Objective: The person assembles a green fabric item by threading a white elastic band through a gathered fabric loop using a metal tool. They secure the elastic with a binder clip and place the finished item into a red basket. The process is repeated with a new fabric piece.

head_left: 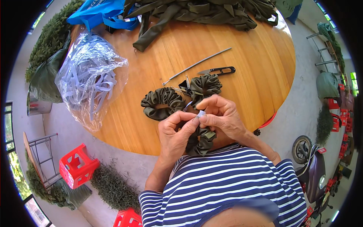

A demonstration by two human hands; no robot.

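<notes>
Both of my hands meet at the near edge of the round wooden table, pinching a pale elastic band (pixel 201 113) between thumbs and forefingers. My left hand (pixel 176 130) and my right hand (pixel 223 113) are closed on it, fingertips almost touching. Below them hangs a dark olive gathered fabric piece (pixel 202 140), partly hidden by my fingers. Two finished-looking olive scrunchies lie just beyond: one scrunchie (pixel 163 102) left of my hands, another scrunchie (pixel 206 85) behind them. A black binder clip (pixel 186 89) sits between these two.
On the table (pixel 257 75) lie a thin metal rod (pixel 198 65) and black thread snips (pixel 219 71). A clear plastic bag (pixel 92 75) of pale elastic strips is at left. Olive fabric strips (pixel 204 13) and a blue bag (pixel 98 15) fill the far side. Red stools (pixel 78 165) stand around.
</notes>
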